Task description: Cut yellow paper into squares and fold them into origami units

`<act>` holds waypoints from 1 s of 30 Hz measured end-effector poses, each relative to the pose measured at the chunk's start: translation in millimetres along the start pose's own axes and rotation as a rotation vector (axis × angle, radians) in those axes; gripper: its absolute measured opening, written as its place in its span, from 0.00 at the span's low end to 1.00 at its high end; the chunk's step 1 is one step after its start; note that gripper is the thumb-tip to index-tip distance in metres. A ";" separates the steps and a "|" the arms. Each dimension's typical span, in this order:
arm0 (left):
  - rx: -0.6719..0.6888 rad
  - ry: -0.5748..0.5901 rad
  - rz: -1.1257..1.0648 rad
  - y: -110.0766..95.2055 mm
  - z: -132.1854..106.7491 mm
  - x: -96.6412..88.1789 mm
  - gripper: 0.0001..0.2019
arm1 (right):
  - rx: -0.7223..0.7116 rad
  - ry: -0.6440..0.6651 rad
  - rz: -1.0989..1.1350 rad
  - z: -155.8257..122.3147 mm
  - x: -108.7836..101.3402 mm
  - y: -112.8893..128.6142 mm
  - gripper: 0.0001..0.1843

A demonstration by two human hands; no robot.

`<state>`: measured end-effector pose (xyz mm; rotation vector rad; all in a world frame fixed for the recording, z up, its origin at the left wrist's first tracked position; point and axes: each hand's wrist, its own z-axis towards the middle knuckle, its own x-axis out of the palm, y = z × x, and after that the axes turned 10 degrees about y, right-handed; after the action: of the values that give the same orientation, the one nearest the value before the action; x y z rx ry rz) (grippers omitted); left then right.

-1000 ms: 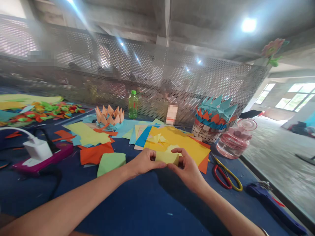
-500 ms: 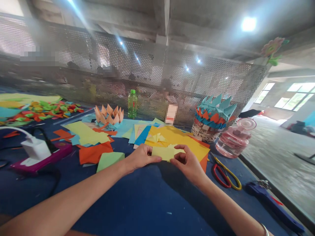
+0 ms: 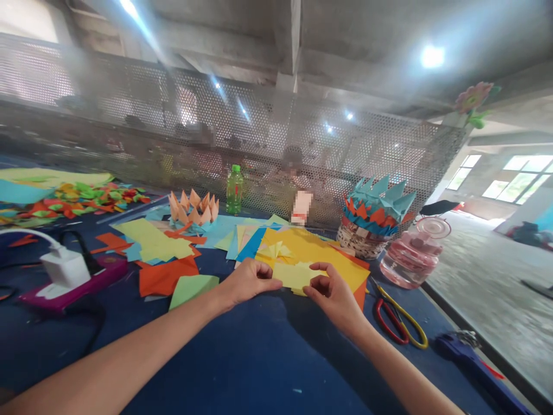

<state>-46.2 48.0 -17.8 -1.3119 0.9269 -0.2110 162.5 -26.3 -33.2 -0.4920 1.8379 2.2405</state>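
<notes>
Both my hands hold a small pale yellow folded paper (image 3: 294, 275) just above the blue table (image 3: 242, 357). My left hand (image 3: 248, 280) pinches its left edge with thumb and fingers closed. My right hand (image 3: 330, 294) pinches its right edge, index finger curled over the top. Behind the paper lies a stack of yellow and orange sheets (image 3: 322, 252) with a small folded yellow fan (image 3: 276, 251) on it.
Red and yellow scissors (image 3: 397, 320) and a blue tool (image 3: 475, 360) lie right of my hands. A wicker basket (image 3: 360, 242) with paper crowns, a pink jar (image 3: 410, 256), a green bottle (image 3: 234, 189), loose coloured sheets (image 3: 164, 253) and a white charger (image 3: 64, 266) surround them. People sit behind mesh.
The pale yellow paper has been opened out from a narrow folded strip into a wider, flatter piece, and my hands have drawn slightly apart.
</notes>
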 end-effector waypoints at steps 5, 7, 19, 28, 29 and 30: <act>0.023 0.021 0.023 -0.6 -0.7 3.7 0.18 | 0.037 0.037 0.144 -1.7 6.1 1.1 0.29; 0.040 0.047 0.017 -2.2 -1.5 6.7 0.18 | 0.064 0.068 0.232 -3.8 10.3 3.4 0.34; 0.078 0.143 -0.153 -1.8 -4.0 20.4 0.15 | 0.069 0.008 0.008 -11.4 18.1 11.6 0.33; 0.105 0.174 -0.153 -2.9 -6.9 24.1 0.11 | 0.062 0.016 -0.015 -11.9 20.4 10.5 0.32; 0.112 0.180 -0.152 -3.0 -6.6 23.8 0.11 | 0.056 0.020 -0.009 -11.4 20.0 9.7 0.32; 0.116 0.184 -0.149 -2.8 -6.1 23.3 0.11 | 0.051 0.024 0.002 -10.8 19.6 9.1 0.32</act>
<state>-34.5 28.3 -25.8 -1.2695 0.9575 -0.5005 142.5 -39.7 -34.2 -0.5095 1.9031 2.1921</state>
